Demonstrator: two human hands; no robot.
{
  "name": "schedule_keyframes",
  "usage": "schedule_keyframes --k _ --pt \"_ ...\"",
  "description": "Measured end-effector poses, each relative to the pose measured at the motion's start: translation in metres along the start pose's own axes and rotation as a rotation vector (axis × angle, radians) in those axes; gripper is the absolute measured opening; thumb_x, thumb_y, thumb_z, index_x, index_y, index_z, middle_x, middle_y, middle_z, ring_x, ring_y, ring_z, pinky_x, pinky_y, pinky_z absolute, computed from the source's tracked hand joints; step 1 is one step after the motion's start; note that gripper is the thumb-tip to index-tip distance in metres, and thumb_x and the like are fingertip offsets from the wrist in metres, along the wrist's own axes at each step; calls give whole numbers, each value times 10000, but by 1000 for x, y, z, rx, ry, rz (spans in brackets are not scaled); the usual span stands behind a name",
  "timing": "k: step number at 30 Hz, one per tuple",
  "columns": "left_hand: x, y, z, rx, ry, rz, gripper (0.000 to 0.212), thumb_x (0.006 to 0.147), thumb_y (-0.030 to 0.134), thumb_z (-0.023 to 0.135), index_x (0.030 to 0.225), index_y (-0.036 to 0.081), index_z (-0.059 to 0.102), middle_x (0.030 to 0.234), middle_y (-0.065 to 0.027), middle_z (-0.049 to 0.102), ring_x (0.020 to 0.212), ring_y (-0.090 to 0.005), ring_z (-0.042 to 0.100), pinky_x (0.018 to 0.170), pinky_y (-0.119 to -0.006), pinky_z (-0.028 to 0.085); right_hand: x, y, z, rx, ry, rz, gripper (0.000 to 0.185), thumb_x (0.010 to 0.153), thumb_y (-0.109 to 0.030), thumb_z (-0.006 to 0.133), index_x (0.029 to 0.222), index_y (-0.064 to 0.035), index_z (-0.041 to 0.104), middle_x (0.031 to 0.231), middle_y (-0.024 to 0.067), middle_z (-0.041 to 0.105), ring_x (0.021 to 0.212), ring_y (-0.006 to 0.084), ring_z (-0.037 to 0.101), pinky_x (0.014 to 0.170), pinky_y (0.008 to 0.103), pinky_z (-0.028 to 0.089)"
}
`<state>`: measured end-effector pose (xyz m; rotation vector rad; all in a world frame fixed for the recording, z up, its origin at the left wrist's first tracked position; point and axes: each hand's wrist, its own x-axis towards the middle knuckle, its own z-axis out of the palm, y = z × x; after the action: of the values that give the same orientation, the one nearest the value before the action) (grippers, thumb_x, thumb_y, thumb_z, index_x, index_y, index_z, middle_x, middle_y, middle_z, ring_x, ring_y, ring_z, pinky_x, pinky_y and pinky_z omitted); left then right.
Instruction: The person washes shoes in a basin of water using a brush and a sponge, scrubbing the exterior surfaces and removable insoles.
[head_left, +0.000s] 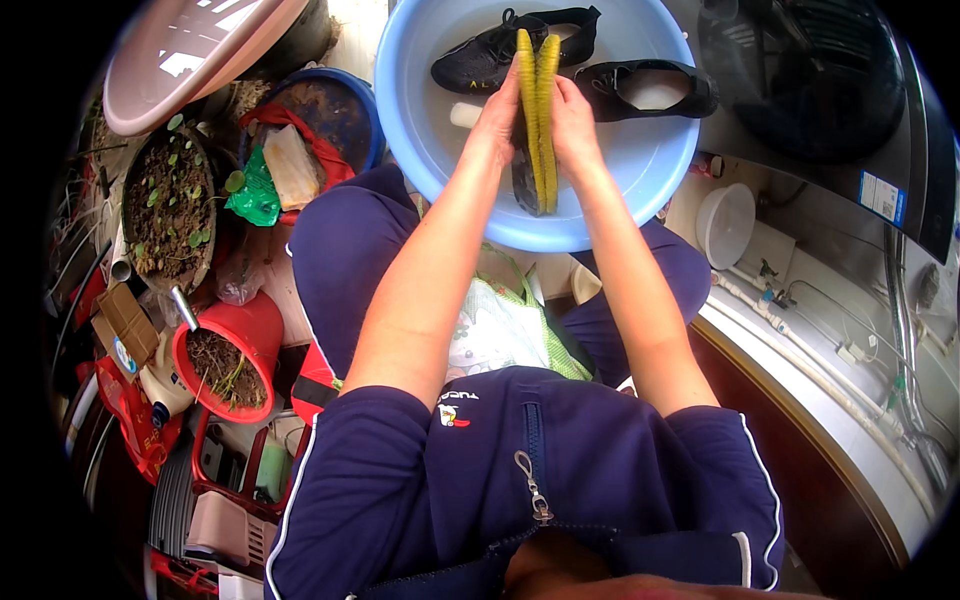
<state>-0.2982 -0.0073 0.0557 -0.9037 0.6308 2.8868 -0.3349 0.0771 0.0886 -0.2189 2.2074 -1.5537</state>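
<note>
Both my hands are over a light blue plastic basin (409, 142). Between my left hand (496, 116) and my right hand (576, 127) are two long yellow-green ridged pieces (538, 112) that look like shoe soles, upright and side by side. A dark part shows beneath them; the palms hide the rest. Beyond my hands, a black lace-up shoe (472, 64) lies in the basin. Another black shoe (697, 91), pale inside, lies by the right rim. A small white block (466, 115) is left of my left hand. Shallow water appears to cover the basin floor.
A pink basin (127, 97) stands at upper left, above a planter of soil and seedlings (169, 202). A red bucket (259, 322) with soil sits lower down. A dark glossy appliance (810, 82) borders the basin on the right, with white pipes (802, 345) below.
</note>
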Motion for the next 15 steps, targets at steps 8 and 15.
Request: schedule_keyframes --k 8,15 --pt "-5 2 9 44 6 109 678 787 653 463 1051 42 593 980 -50 604 929 -141 539 820 -261 419 12 15 -3 -413 139 -77 358 837 -338 518 1115 -113 544 1285 146 365 1173 339 346 963 395 313" --pt "-11 5 18 532 51 191 639 794 570 536 1031 -22 575 972 -106 615 895 -158 562 811 -274 429 6 -13 -37 402 0 372 377 885 -371 468 1027 -37 570 961 80 610 851 215 586 751 336 474"
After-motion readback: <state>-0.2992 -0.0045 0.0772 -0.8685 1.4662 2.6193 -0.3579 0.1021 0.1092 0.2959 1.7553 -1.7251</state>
